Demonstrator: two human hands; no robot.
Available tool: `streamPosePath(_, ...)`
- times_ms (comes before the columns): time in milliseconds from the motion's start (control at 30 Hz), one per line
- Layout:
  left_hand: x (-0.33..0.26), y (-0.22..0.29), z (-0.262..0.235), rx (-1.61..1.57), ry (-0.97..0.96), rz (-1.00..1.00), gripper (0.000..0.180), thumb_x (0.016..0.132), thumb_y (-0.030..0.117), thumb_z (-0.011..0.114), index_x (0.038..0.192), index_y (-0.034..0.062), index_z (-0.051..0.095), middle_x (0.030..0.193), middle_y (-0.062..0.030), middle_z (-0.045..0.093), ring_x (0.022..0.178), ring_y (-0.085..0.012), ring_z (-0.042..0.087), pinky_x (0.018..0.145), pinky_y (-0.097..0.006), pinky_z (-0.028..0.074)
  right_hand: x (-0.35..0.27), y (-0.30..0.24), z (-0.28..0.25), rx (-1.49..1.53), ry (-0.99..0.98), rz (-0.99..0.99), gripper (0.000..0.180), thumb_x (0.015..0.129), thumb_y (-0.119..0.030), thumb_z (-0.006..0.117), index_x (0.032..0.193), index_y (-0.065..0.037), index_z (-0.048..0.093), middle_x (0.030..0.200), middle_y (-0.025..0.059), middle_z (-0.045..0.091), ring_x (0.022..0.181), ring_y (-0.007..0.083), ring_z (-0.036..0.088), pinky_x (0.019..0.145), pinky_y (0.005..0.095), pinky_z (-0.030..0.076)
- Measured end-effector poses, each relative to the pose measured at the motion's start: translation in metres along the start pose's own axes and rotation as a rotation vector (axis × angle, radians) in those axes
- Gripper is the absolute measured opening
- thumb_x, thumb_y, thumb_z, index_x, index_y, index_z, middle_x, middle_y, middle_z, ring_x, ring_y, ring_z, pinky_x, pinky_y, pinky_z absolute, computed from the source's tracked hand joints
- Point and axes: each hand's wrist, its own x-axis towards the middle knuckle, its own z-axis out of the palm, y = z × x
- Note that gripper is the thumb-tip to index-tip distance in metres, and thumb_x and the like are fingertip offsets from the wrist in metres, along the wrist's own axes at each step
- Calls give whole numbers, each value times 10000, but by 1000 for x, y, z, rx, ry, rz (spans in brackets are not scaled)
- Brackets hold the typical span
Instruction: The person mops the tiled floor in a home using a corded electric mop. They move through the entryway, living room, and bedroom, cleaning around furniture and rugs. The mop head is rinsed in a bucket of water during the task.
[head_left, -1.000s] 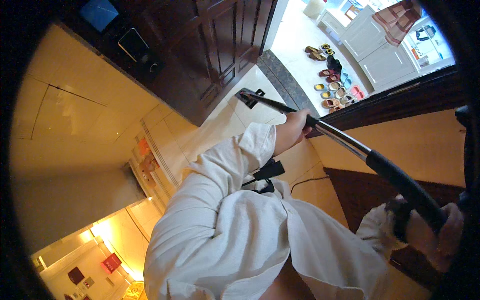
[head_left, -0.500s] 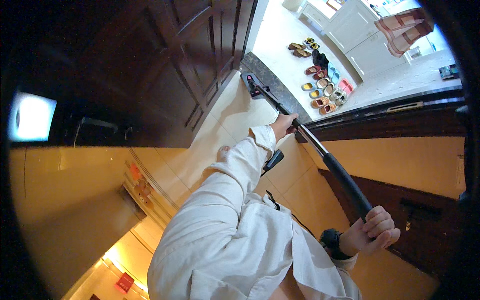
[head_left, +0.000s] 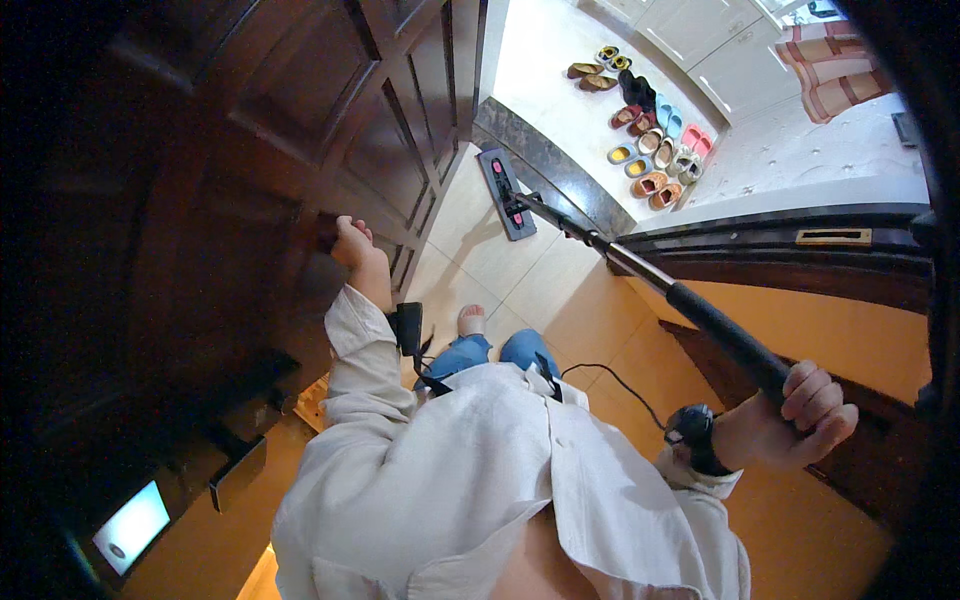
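My right hand (head_left: 805, 415) grips the black foam handle of a long mop pole (head_left: 650, 280), low on the right. The pole runs up and left to a flat grey mop head (head_left: 505, 193) lying on the pale floor tiles by a dark stone threshold (head_left: 555, 165). My left hand (head_left: 352, 245) has left the pole and rests on the edge of a dark wooden door (head_left: 300, 150) at left centre, fingers curled against it. A black watch (head_left: 693, 437) sits on my right wrist. I wear a white shirt and blue jeans, and one bare foot (head_left: 470, 320) shows.
Several pairs of slippers and shoes (head_left: 650, 140) line the floor beyond the threshold. A dark wood frame and door (head_left: 780, 250) stand at the right. A thin black cable (head_left: 620, 385) lies on the tiles. A small lit screen (head_left: 130, 525) glows at lower left.
My left hand let go of the mop pole and moved left onto the dark door. The mop head dropped to the floor by the threshold. My right hand kept its grip.
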Motion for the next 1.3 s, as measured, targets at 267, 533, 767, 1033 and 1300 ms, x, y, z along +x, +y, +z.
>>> streamPosePath(267, 19, -14, 5, 144, 80, 170, 370, 669, 157, 581, 898, -61, 388, 815, -143, 557, 704, -212, 533, 626, -335, 441, 38, 18, -21, 43, 42, 27, 276, 879, -199, 451, 619, -159, 365, 551, -45, 319, 483, 76, 324, 514, 251, 292)
streamPosePath(533, 68, 10, 1, 166, -63, 123, 301, 670, 48, 546, 890, -12, 351, 755, -107, 533, 665, -193, 527, 579, -277, 431, 57, 27, -61, 15, 36, 29, 291, 881, -204, 448, 608, -158, 360, 550, -47, 318, 482, 77, 320, 504, 254, 280)
streamPosePath(767, -78, -142, 35, 574, -1046, -9, 518, 775, 441, 530, 1095, 65, 371, 969, -142, 476, 760, -208, 519, 598, -358, 456, 60, 33, -46, 98, -98, 4, 245, 904, -239, 426, 686, -139, 375, 540, -33, 332, 468, 75, 326, 459, 242, 263)
streamPosePath(1033, -187, -264, 122, 324, -949, -1101, 193, 726, 212, 492, 562, 111, 500, 495, -29, 495, 343, -190, 407, 275, -315, 294, 58, 44, -9, 108, -283, -12, 241, 900, -257, 451, 713, -131, 367, 520, -21, 400, 413, 76, 358, 404, 229, 295)
streamPosePath(1300, -156, -274, 110, -124, -866, -978, 73, 745, 103, 508, 724, 44, 471, 648, -88, 532, 564, -221, 539, 484, -307, 472, 57, 61, 11, 137, -776, 41, 206, 872, -260, 506, 754, -127, 402, 567, -20, 467, 429, 88, 440, 371, 223, 373)
